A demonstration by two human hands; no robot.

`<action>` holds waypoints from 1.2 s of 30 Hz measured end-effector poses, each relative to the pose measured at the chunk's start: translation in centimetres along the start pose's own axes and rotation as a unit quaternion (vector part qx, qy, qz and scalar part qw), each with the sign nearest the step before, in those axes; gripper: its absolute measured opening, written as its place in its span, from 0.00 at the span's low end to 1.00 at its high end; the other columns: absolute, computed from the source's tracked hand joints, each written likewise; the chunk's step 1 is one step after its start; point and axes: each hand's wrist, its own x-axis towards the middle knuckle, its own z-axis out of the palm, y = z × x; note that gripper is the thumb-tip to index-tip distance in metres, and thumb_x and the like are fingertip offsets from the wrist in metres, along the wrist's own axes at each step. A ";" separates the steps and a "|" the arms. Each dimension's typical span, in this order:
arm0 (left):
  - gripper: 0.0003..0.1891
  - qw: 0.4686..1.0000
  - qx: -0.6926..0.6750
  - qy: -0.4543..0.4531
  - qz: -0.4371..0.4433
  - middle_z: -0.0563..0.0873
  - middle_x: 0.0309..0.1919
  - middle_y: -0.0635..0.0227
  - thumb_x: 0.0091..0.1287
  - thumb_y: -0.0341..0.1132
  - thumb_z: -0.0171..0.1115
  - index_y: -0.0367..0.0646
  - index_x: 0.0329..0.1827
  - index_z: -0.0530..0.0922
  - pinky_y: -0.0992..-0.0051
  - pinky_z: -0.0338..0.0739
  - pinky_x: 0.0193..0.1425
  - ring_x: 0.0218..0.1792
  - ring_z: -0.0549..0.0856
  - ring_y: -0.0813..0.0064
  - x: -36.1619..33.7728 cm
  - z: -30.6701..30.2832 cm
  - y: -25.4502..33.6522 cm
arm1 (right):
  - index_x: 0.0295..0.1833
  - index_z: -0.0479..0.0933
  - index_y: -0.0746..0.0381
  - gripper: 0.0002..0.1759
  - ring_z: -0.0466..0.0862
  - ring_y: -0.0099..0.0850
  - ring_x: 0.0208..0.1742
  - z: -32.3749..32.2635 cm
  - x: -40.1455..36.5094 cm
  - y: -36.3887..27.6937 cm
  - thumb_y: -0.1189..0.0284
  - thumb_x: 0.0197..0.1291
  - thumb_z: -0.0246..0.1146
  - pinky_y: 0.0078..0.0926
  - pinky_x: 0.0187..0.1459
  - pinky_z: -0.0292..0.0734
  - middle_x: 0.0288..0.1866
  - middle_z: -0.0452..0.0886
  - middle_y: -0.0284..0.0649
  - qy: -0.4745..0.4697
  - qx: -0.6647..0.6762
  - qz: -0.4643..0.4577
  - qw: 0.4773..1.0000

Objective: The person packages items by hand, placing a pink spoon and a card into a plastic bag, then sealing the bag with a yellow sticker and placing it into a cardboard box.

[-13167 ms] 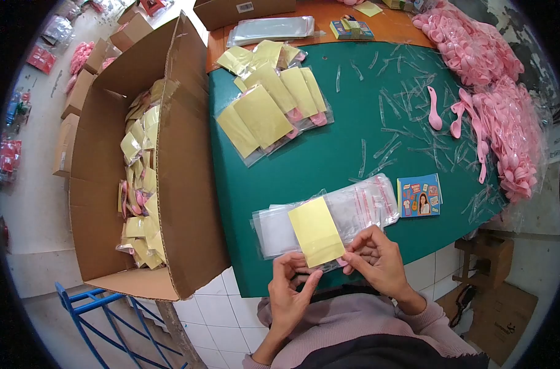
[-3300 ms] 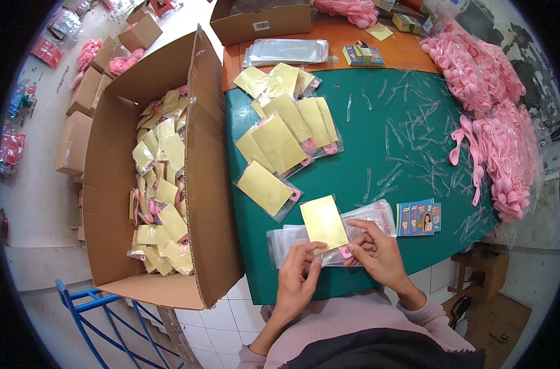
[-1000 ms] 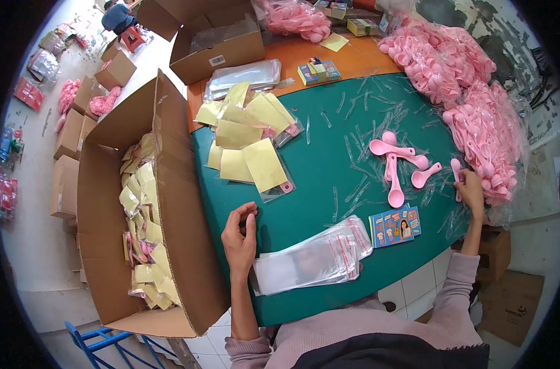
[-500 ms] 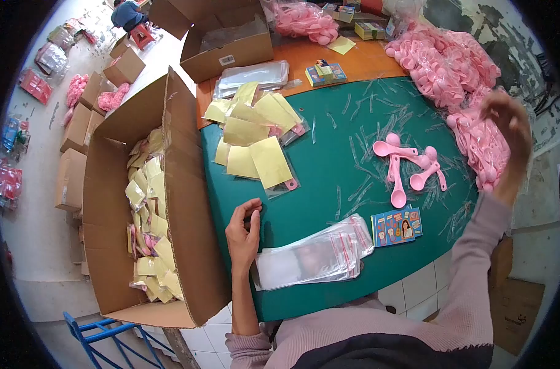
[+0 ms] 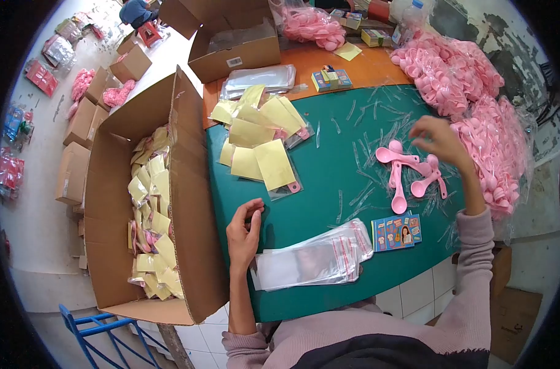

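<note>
My left hand rests on the green table, loosely curled and holding nothing, at the left end of a stack of clear plastic bags. Over the right side of the table, my right hand hovers with fingers apart and nothing visible in them. Just below and left of it lies a small heap of pink measuring spoons. Printed blue cards lie stacked right of the bags. Packed bags with yellow cards form a pile beyond my left hand.
A large cardboard box holding packed bags stands at the left. Big bags of pink spoons line the right edge. Clear plastic strips litter the table. Another open box stands at the back; a person sits far off.
My right hand has moved left, from the big bags of pink spoons to above the small heap. My left hand stays put. The view has shifted slightly.
</note>
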 end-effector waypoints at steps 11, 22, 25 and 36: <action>0.10 0.996 0.026 0.035 0.083 0.83 0.42 0.61 0.64 0.26 0.53 0.38 0.48 0.77 0.74 0.78 0.45 0.44 0.83 0.72 -3.1 -1.1 5.8 | 0.39 0.77 0.63 0.12 0.69 0.37 0.50 4.2 2.8 -0.9 0.73 0.45 0.64 0.28 0.51 0.64 0.41 0.70 0.41 -0.063 -0.077 0.013 0.995; 0.11 0.985 0.018 -0.102 0.136 0.83 0.41 0.61 0.62 0.22 0.53 0.36 0.47 0.76 0.75 0.78 0.42 0.42 0.83 0.74 -3.7 0.7 9.3 | 0.44 0.73 0.67 0.14 0.77 0.27 0.47 -0.9 -0.7 -4.9 0.66 0.60 0.60 0.24 0.53 0.69 0.46 0.77 0.39 0.129 0.386 0.074 0.911; 0.10 0.980 -0.019 -0.135 0.142 0.83 0.40 0.62 0.62 0.23 0.55 0.36 0.46 0.77 0.76 0.78 0.40 0.40 0.84 0.75 -3.9 2.1 10.2 | 0.41 0.72 0.66 0.13 0.78 0.29 0.44 0.5 -2.6 -9.8 0.66 0.61 0.59 0.26 0.50 0.72 0.39 0.79 0.41 0.019 0.595 0.070 0.800; 0.10 0.971 0.088 -0.176 0.136 0.82 0.41 0.60 0.61 0.28 0.59 0.38 0.45 0.77 0.72 0.79 0.41 0.41 0.84 0.68 -4.2 2.9 5.3 | 0.42 0.76 0.66 0.11 0.74 0.23 0.24 -2.2 -3.7 -3.0 0.75 0.64 0.48 0.23 0.26 0.69 0.19 0.73 0.30 0.121 0.098 0.188 0.970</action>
